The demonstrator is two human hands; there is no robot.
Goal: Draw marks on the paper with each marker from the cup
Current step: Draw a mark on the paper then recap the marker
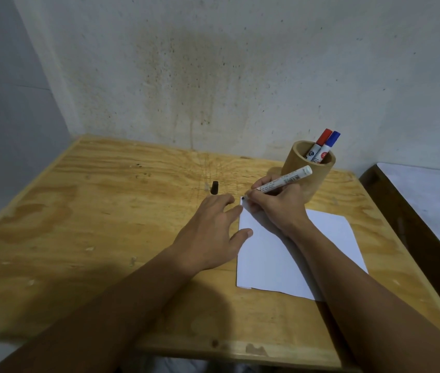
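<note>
Paper (pixel 294 254): a white sheet is seen lying flat on the near right part of the wooden table (pixel 105 238); apart from what may be starting at the far left corner, no marks are made out on its visible surface.
Left hand (pixel 210 232): laid flat with fingers spread and nothing held; the thumb and a fingertip are pressed on the sheet's left edge, so the sheet is judged to be steadied.
Right hand (pixel 275 203): closed round a white-barrelled marker (pixel 283 181) in a writing hold; the dark tip is set at the sheet's far left corner, and contact with the surface cannot be confirmed.
Black cap (pixel 214 187): found standing alone on the table, just beyond the left hand, apart from the sheet.
Cup (pixel 307 173): a round wooden holder is placed behind the right hand near the wall; a red-capped marker (pixel 321 142) and a blue-capped marker (pixel 329 144) are stood in it, both capped.
Step in hand: marking with the first marker is judged to be only beginning.
Next move: a stroke is to be drawn while the sheet is pinned; afterwards the cap is to be refitted and the red or blue marker taken.
</note>
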